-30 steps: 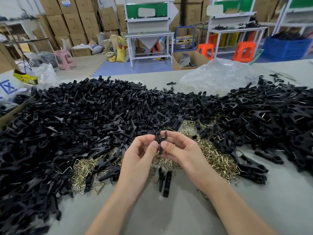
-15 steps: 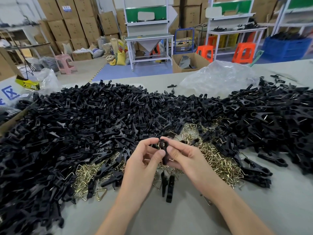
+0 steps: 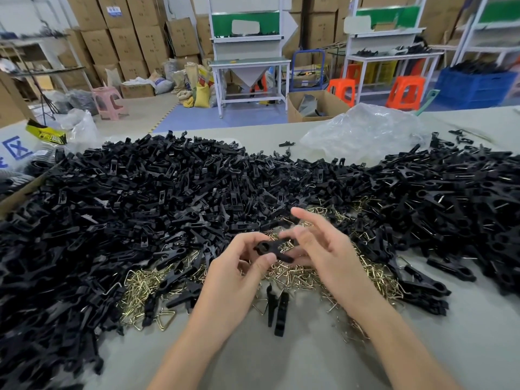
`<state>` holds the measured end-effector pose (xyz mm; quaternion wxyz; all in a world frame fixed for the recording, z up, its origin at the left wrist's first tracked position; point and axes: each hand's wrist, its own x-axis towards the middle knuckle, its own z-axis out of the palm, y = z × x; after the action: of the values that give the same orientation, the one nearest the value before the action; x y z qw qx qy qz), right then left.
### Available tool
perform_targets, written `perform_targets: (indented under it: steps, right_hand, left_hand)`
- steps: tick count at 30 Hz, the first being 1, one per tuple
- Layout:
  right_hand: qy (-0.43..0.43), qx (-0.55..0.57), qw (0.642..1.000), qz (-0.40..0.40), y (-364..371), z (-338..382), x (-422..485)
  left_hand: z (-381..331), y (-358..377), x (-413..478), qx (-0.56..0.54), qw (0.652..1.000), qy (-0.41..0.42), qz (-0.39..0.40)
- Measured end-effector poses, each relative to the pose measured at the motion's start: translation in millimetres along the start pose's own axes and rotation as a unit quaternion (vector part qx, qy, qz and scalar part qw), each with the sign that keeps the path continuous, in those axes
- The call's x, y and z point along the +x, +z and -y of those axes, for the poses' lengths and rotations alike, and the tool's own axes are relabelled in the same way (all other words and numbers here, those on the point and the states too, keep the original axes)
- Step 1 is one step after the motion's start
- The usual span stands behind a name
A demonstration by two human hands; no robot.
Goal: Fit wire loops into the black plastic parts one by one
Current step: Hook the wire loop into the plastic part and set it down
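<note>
1. The black plastic part [image 3: 271,250] is held in the air between the two hands, lying roughly level above the heap of wire loops [image 3: 298,273].
2. The left hand [image 3: 233,280] pinches the part's round, holed end between thumb and forefinger.
3. The right hand [image 3: 326,257] is blurred; its forefinger is stretched out and its thumb lies at the part's other end. I cannot tell whether it grips the part.
4. The brass-coloured loops are spread on the table [image 3: 281,361] under and beside both hands.
5. Two loose black pieces [image 3: 278,311] lie side by side just nearer than the hands.
6. A big pile of black parts [image 3: 140,198] fills the left and far side; another pile [image 3: 450,204] lies to the right.
7. A clear plastic bag [image 3: 363,133] sits beyond the piles.
</note>
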<state>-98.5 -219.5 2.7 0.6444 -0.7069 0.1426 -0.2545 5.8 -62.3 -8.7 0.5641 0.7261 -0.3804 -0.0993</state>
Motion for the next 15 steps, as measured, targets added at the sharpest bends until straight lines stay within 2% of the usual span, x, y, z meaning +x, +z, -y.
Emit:
perform_targets:
  steps: [2, 4, 5, 7, 9, 12, 15]
  right_hand:
    - [-0.076, -0.146, 0.983, -0.085, -2.8, -3.9, -0.7]
    - [-0.125, -0.307, 0.934, -0.132, -6.4, -7.8, 0.0]
    - [-0.120, -0.385, 0.907, -0.122, -7.6, -9.3, 0.6]
    - [-0.050, -0.491, 0.868, -0.049, -7.5, -12.0, 0.5]
    - [0.003, -0.528, 0.849, 0.017, -5.9, -16.1, 0.1]
    - [-0.021, -0.516, 0.856, 0.008, -3.2, -16.0, -2.2]
    - [-0.047, -0.529, 0.847, 0.007, -1.4, -12.6, -3.1]
  left_hand:
    - [0.4, 0.2, 1.5, 0.010, 0.999, 0.001, -0.042]
    - [1.2, -0.5, 2.8, 0.018, 0.997, -0.004, -0.076]
    - [1.1, -0.8, 3.3, 0.018, 0.996, -0.008, -0.088]
    - [0.9, -0.8, 3.6, 0.013, 0.995, -0.011, -0.098]
    - [1.3, -0.1, 3.4, 0.013, 0.995, -0.013, -0.100]
    - [2.0, 1.5, 2.7, 0.011, 0.995, -0.016, -0.095]
    - [2.0, 2.1, 2.3, 0.013, 0.996, -0.015, -0.092]
